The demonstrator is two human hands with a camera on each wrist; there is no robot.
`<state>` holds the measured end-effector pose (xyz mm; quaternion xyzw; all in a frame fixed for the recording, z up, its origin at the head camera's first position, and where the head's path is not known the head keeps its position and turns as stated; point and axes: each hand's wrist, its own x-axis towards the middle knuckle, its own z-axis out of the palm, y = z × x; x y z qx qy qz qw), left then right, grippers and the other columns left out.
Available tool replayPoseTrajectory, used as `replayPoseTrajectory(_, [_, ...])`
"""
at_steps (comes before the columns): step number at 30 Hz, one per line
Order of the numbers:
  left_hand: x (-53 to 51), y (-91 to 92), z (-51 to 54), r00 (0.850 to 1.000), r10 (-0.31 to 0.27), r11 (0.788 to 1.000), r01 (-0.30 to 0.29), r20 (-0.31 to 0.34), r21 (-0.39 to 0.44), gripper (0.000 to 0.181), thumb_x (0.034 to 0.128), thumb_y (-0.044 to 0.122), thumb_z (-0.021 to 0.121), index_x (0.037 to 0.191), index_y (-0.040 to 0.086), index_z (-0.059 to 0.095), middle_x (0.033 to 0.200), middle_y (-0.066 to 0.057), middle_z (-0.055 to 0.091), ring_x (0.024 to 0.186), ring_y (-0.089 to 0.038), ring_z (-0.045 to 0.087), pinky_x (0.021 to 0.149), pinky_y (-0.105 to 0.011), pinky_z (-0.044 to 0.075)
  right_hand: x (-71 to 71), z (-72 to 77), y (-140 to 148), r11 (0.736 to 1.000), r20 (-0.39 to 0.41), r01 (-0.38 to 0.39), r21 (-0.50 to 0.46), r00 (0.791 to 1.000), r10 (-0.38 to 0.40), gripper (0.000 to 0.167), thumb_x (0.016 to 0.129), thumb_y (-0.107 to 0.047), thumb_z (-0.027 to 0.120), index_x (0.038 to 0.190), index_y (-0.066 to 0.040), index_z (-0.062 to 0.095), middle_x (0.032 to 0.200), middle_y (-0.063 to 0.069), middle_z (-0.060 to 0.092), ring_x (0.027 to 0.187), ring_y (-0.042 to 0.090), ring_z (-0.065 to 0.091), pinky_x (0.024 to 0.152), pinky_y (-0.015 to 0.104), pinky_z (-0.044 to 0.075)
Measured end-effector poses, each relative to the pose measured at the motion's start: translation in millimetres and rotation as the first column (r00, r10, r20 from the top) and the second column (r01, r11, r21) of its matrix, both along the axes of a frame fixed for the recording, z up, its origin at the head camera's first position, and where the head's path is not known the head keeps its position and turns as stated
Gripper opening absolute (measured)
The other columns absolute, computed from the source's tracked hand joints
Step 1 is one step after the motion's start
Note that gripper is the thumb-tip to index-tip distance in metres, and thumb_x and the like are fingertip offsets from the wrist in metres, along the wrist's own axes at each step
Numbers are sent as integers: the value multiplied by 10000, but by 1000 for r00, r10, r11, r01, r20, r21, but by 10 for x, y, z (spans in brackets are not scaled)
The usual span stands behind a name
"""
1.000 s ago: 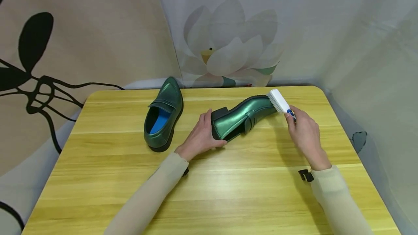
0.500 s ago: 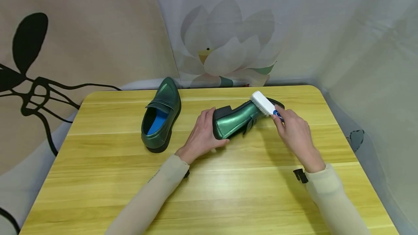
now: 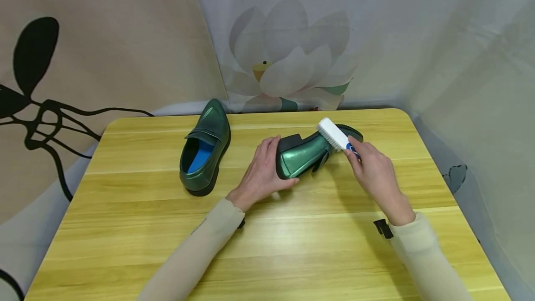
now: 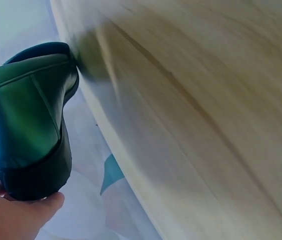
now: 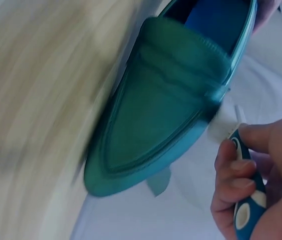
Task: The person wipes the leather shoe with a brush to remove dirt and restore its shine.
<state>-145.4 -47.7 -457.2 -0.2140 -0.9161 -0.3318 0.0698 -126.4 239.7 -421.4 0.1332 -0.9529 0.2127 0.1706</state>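
Note:
A shiny green loafer (image 3: 303, 156) lies tilted on its side, toe to the right, its blue insole showing in the right wrist view. My left hand (image 3: 263, 168) grips it round the heel, thumb on the near side and fingers by the black heel block (image 4: 36, 175). In my right hand (image 3: 374, 175) is a white brush (image 3: 333, 134); my fingers curl round its blue-and-white handle (image 5: 248, 200). The bristles press against the loafer's upward-facing side, near the middle. Behind the brush, part of the toe is hidden in the head view.
The matching green loafer (image 3: 206, 147) stands upright to the left, toe pointing away, with a blue insole. Both are on a light wooden table (image 3: 267, 254). A pale fabric backdrop (image 3: 376, 36) with printed flowers and leaves hangs behind the table's far edge.
The brush in my right hand has moved left along the loafer's side, from the toe to the middle. The loafer has shifted slightly right and tilted further in my left hand.

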Motion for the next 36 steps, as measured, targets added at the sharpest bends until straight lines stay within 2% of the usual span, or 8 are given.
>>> replayPoseTrajectory(4, [17, 10, 1, 1000, -9, 1000, 9, -18, -1, 1199, 674, 431, 976, 1572, -15, 318, 1506, -225, 402, 1325, -363, 452, 1100, -500, 446, 57, 6, -83, 996, -11, -78, 31, 997, 78, 424, 1001, -149, 702, 1377, 33, 631, 977, 200, 687, 614, 243, 520, 501, 363, 406])
replayPoseTrajectory(8, [22, 13, -14, 999, -16, 1000, 16, -42, -1, 1208, 667, 430, 980, 1573, -18, 318, 1503, -224, 406, 1321, -360, 456, 1097, -493, 449, 61, 20, -62, 996, -7, -82, 33, 997, 82, 415, 995, -139, 709, 1370, 27, 638, 957, 198, 681, 595, 235, 495, 493, 336, 373])
replayPoseTrajectory(14, [19, 3, -28, 998, -16, 1000, 17, -54, 3, 1204, 663, 420, 983, 1569, -25, 327, 1501, -225, 411, 1328, -364, 455, 1097, -496, 449, -24, 1, 155, 999, 28, 26, -31, 999, -25, 400, 1036, -146, 652, 1370, 70, 621, 908, 229, 676, 584, 252, 495, 499, 356, 353])
replayPoseTrajectory(18, [13, -3, -29, 998, -19, 1000, 18, -57, -3, 1198, 666, 427, 981, 1567, -22, 331, 1497, -224, 416, 1328, -364, 457, 1095, -498, 450, -88, -39, 270, 990, 57, 127, -58, 991, -123, 401, 1062, -176, 608, 1371, 80, 616, 860, 240, 653, 579, 276, 489, 491, 375, 341])
replayPoseTrajectory(21, [7, -7, -27, 998, -25, 1000, 24, -60, -15, 1194, 673, 439, 972, 1569, -13, 326, 1497, -221, 416, 1328, -360, 459, 1096, -490, 451, -99, -45, 269, 988, 55, 147, -51, 988, -144, 405, 1064, -185, 604, 1368, 82, 617, 862, 255, 653, 576, 285, 496, 483, 396, 355])
replayPoseTrajectory(28, [12, -13, -31, 996, -27, 999, 24, -81, -31, 1186, 673, 465, 965, 1557, -26, 343, 1488, -220, 423, 1318, -353, 465, 1091, -475, 458, -23, 10, 88, 995, -66, 94, 27, 994, -92, 379, 1020, -139, 665, 1327, 84, 651, 907, 273, 683, 568, 310, 546, 463, 468, 438])
replayPoseTrajectory(32, [14, -8, -31, 994, -39, 999, 35, -106, -42, 1194, 672, 470, 964, 1561, -21, 335, 1485, -218, 424, 1312, -350, 468, 1085, -472, 465, 52, 30, -14, 997, -101, 50, 53, 994, -44, 382, 997, -135, 695, 1318, 69, 665, 908, 248, 686, 550, 279, 527, 445, 430, 427])
replayPoseTrajectory(36, [15, 0, -30, 993, -45, 998, 41, -110, -39, 1199, 667, 460, 970, 1562, -21, 334, 1484, -215, 424, 1311, -348, 467, 1083, -475, 467, 103, 32, -83, 997, -86, -28, 72, 996, 34, 398, 984, -153, 716, 1325, 47, 671, 927, 222, 694, 535, 221, 487, 438, 348, 383])
